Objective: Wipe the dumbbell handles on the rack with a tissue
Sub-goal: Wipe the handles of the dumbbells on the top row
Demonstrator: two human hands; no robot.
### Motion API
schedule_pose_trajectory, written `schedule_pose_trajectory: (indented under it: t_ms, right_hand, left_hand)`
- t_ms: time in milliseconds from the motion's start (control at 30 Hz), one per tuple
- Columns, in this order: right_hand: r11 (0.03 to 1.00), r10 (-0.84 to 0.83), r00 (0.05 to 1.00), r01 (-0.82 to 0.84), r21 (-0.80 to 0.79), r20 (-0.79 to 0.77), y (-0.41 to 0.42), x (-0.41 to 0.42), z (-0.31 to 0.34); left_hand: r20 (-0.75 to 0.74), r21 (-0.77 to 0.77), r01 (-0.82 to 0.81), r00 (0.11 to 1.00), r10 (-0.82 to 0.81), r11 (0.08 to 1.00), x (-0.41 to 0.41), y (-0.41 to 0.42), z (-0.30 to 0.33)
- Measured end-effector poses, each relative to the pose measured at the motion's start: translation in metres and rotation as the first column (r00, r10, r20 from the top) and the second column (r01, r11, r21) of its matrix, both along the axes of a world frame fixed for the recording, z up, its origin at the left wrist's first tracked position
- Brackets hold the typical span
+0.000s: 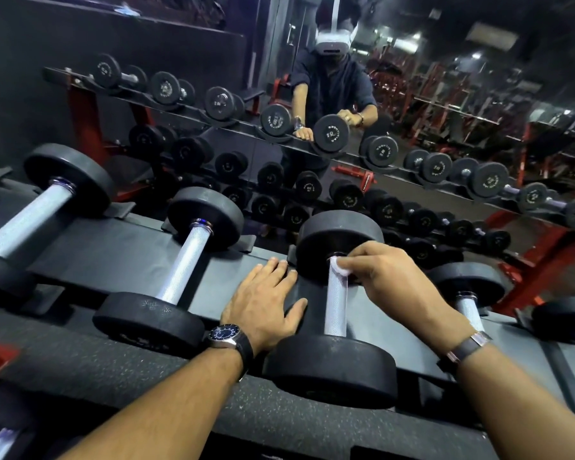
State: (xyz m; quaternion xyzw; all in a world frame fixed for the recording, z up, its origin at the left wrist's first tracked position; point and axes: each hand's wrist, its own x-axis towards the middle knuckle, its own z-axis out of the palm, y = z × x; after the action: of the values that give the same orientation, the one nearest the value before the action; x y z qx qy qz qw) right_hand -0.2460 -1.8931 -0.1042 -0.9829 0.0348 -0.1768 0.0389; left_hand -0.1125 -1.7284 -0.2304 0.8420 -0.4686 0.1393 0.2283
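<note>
Right hand (382,270), centre-right of frame: fingers curled, pinching a small crumpled white tissue (341,265) against the top end of a knurled silver dumbbell handle (336,303) — right where the handle meets the far black round rubber weight head (339,234). The near head of the same dumbbell (329,370) sits lower centre. Narrow pinch grip, tissue mostly hidden under the fingertips.

Left hand (266,303), centre of frame: flat, fingers straight and together, palm down on the dark grey sloped rack shelf (120,257) just left of that handle. Thumb reaches toward the handle; contact unclear. Holds nothing.

Black round-dial wristwatch (228,335) on the left wrist, a dark strap band (467,348) on the right wrist.

2 more black dumbbells with silver handles lie on the shelf to the left — 1 at centre-left (186,260), 1 at far left (34,214). Another (468,307) sits at right of frame.

Large wall mirror (445,94) across the upper frame reflects the rack and the person.
</note>
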Motion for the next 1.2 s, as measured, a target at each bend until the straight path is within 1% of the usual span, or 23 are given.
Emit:
schedule_pose_trajectory:
  t_ms: [67,133,300,500,600,700,800,900,933,967,1000,1033,1067,1100,1133,1167,1200]
  right_hand:
    - [0.995,-0.088,0.996,0.087,-0.042,-0.013,0.005,0.005,-0.003]
    - [0.991,-0.119,0.992,0.117,-0.059,-0.036,0.012,0.006,-0.003]
    - [0.993,-0.115,0.987,0.112,-0.034,-0.109,0.021,-0.002,0.001]
    - [0.996,-0.065,0.982,0.075,0.051,-0.179,0.031,-0.016,0.004]
    - [0.991,0.027,0.977,0.001,0.135,-0.212,0.036,-0.023,0.01]
    - [0.977,0.105,0.951,-0.043,0.211,-0.292,0.036,-0.03,0.014]
    - [0.936,0.164,0.921,-0.032,0.351,-0.354,0.034,-0.036,0.013]
    - [0.882,0.199,0.909,-0.003,0.472,-0.366,0.023,-0.043,0.007]
    - [0.843,0.2,0.913,0.025,0.537,-0.356,0.018,-0.046,0.004]
    - [0.768,0.182,0.935,0.057,0.638,-0.303,0.014,-0.048,-0.001]
    - [0.656,0.118,0.972,0.076,0.751,-0.202,0.013,-0.049,-0.008]
    - [0.537,-0.013,0.997,0.067,0.841,-0.071,0.014,-0.049,-0.016]
    - [0.441,-0.186,0.981,0.038,0.897,0.05,0.016,-0.047,-0.027]
    - [0.388,-0.347,0.928,0.013,0.921,0.133,0.017,-0.042,-0.038]
    - [0.371,-0.459,0.872,0.011,0.928,0.173,0.019,-0.037,-0.047]
    - [0.4,-0.497,0.848,0.035,0.916,0.185,0.02,-0.032,-0.053]
    - [0.458,-0.493,0.848,0.063,0.887,0.194,0.022,-0.027,-0.057]
  left_hand:
    - [-0.001,-0.001,-0.003,1.0,0.003,1.0,-0.001,0.0,0.001]
    - [-0.004,-0.004,-0.005,1.0,0.005,1.0,-0.001,0.0,0.001]
    - [-0.008,0.007,0.0,1.0,0.0,1.0,-0.001,0.001,0.001]
    - [-0.003,0.006,0.003,1.0,-0.003,1.0,0.001,0.0,0.0]
    - [-0.002,-0.003,0.002,1.0,-0.002,1.0,0.0,0.0,0.0]
    - [0.003,-0.007,-0.001,1.0,0.001,1.0,0.0,-0.001,-0.001]
    - [0.0,0.001,-0.008,1.0,0.008,1.0,0.0,-0.001,-0.002]
    - [-0.002,0.001,-0.007,1.0,0.007,1.0,0.0,-0.001,-0.002]
    - [-0.002,0.003,-0.008,1.0,0.008,1.0,0.0,0.0,-0.002]
    - [0.002,0.004,-0.008,1.0,0.008,1.0,0.0,0.0,-0.002]
    - [0.001,0.004,-0.008,1.0,0.008,1.0,0.0,0.0,-0.002]
    - [-0.003,0.006,-0.007,1.0,0.007,1.0,0.001,0.0,-0.002]
    - [-0.009,0.007,-0.008,1.0,0.008,1.0,0.0,0.001,-0.002]
    - [-0.011,0.003,-0.008,1.0,0.008,1.0,0.0,0.001,-0.002]
    - [-0.01,0.003,-0.004,1.0,0.004,1.0,0.0,0.001,-0.002]
    - [-0.009,0.004,-0.004,1.0,0.004,1.0,0.0,0.001,-0.001]
    - [-0.007,0.008,-0.003,1.0,0.003,1.0,0.0,0.001,-0.001]
